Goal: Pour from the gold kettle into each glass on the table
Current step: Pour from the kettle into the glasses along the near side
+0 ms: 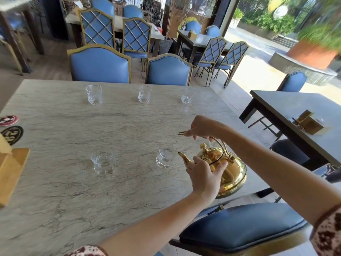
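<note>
Gold kettle hangs in the air over the near right edge of the worktop, tilted so that its spout points left and slightly down. The spout's tip sits at the rim of the near middle glass; whether liquid is running cannot be told. The right grip is clenched round the top of the arched handle, fingers curled under it. The left grip cups the kettle's shoulder beside the base of the spout, with its thumb across the lid below the knob.

Behind the handle a further glass shows only in part. A near left glass stands well apart from the kettle on the same row. Along the far edge stand three more: a far left glass, a far middle glass and a far right glass, all upright.

At the left edge lie a red round coaster and a black round coaster, with a wooden box just nearer. A blue padded chair is tucked under the person's right arm, and two blue chairs face the far side. To the right stands a dark table bearing a wooden holder.
</note>
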